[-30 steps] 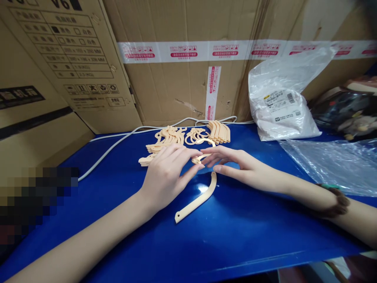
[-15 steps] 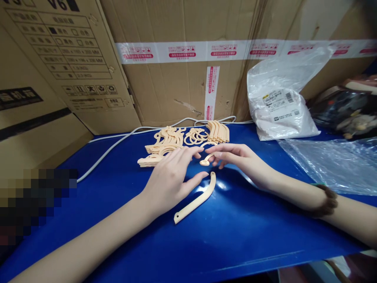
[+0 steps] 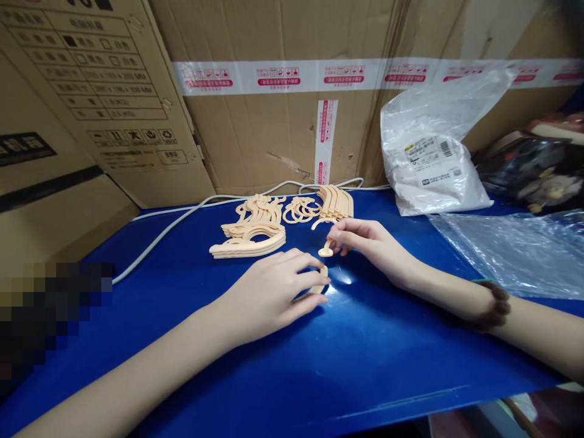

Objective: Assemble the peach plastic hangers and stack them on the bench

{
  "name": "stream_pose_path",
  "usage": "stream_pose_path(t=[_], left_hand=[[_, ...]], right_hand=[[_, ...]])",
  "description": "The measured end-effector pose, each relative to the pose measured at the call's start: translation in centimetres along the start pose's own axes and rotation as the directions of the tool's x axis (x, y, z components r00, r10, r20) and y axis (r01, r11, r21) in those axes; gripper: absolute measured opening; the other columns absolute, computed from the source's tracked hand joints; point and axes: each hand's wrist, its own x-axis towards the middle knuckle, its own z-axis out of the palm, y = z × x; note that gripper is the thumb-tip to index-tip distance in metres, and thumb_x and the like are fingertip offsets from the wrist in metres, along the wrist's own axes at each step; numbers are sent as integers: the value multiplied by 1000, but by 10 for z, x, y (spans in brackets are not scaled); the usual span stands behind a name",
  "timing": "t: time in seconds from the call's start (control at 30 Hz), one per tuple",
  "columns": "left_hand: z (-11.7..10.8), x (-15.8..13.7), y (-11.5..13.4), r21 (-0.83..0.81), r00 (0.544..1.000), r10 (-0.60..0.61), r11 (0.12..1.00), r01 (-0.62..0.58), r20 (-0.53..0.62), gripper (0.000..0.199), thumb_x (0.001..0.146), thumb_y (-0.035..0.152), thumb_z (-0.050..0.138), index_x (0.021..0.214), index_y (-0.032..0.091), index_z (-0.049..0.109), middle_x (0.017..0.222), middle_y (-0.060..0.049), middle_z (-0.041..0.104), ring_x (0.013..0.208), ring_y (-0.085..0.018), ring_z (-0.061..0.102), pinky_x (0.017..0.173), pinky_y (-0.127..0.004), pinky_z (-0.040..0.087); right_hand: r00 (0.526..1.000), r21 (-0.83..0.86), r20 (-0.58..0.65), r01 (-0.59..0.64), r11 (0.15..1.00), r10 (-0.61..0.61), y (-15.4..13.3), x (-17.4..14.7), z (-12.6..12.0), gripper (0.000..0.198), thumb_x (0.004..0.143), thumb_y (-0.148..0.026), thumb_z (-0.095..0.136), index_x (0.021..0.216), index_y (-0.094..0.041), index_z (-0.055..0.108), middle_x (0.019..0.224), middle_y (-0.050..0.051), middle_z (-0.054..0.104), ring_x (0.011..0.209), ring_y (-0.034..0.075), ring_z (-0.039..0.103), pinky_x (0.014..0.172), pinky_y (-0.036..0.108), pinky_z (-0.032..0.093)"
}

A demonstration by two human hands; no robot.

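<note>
One left hand (image 3: 280, 287) partly covers one curved strip (image 3: 323, 278), visible end toward one o'clock; I cannot tell whether it grasps. At the strip's twelve, one right hand's (image 3: 371, 240) grip pinches one hook (image 3: 325, 252), foot toward six.

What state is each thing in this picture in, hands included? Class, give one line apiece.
Right hand: closed on the hooked piece
Hooked piece: held
Left hand: bent over the curved strip, grip unclear
Curved strip: partly hidden
Front pieces: stacked
White bag: filled, standing
Clear plastic: spread out, wrinkled
Cable: loose, curving
Cardboard behind: taped, surface torn
</note>
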Motion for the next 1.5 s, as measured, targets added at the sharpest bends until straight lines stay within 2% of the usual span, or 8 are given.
stream_pose_path(t=[0.13,0.37,0.5,0.63,0.83,1.03,1.2,1.5], left_hand=[[-2,0,-6,66,999,46,997,-45,-8,20,97,30,47,100,18,63,109,-3,67,94,-17,61,81,-30,45],[-2,-1,-6,100,997,-58,993,62,-45,26,94,37,52,110,17,55,112,-5,62,99,-20,59,81,-32,45],[-2,0,-6,102,991,-131,986,134,-34,30,93,44,51,101,16,53,100,-5,60,88,-21,57,73,-33,44],[0,1,-7,102,991,-133,986,131,13,27,94,44,47,93,17,51,95,-4,57,85,-20,55,71,-32,42],[4,0,-6,0,987,-152,988,152,40,17,97,34,42,95,18,49,96,-2,56,86,-18,54,73,-31,41],[3,2,-8,-84,969,-246,966,244,-11,13,95,30,45,92,18,50,88,-1,58,78,-17,53,69,-30,38],[4,2,-8,-160,959,-279,950,269,-49,12,96,29,47,93,19,52,89,0,60,82,-17,54,74,-31,40],[6,4,0,-544,889,-455,760,355,-57,11,89,30,61,96,22,64,92,3,69,86,-12,64,79,-22,50]], right_hand=[[1000,-27,11,5,1000,-5,2,1,-1,22,78,-38,67,78,-16,65,75,1,64,70,11,56,66,25,44],[1000,-1,10,-20,1000,20,6,3,1,14,75,-31,70,78,-18,65,79,0,65,71,12,56,65,25,44],[998,26,-1,-58,998,58,5,3,2,14,71,-29,72,78,-19,65,78,-1,66,70,12,57,63,25,43],[998,32,2,-71,997,71,5,3,2,16,71,-30,73,80,-18,67,78,-1,67,69,11,56,63,25,43],[996,36,-3,-86,996,86,4,2,3,21,68,-34,76,78,-17,67,76,0,67,66,10,55,63,25,43],[996,72,-24,-87,994,89,5,3,3,24,66,-32,78,79,-18,65,74,-1,66,67,11,56,63,24,43],[998,89,-18,-62,994,63,6,2,1,21,71,-27,73,89,-19,66,77,-1,68,71,11,58,63,24,43],[998,94,-22,-56,994,59,6,3,0,20,71,-27,73,88,-19,65,77,-1,68,69,11,57,63,24,43]])
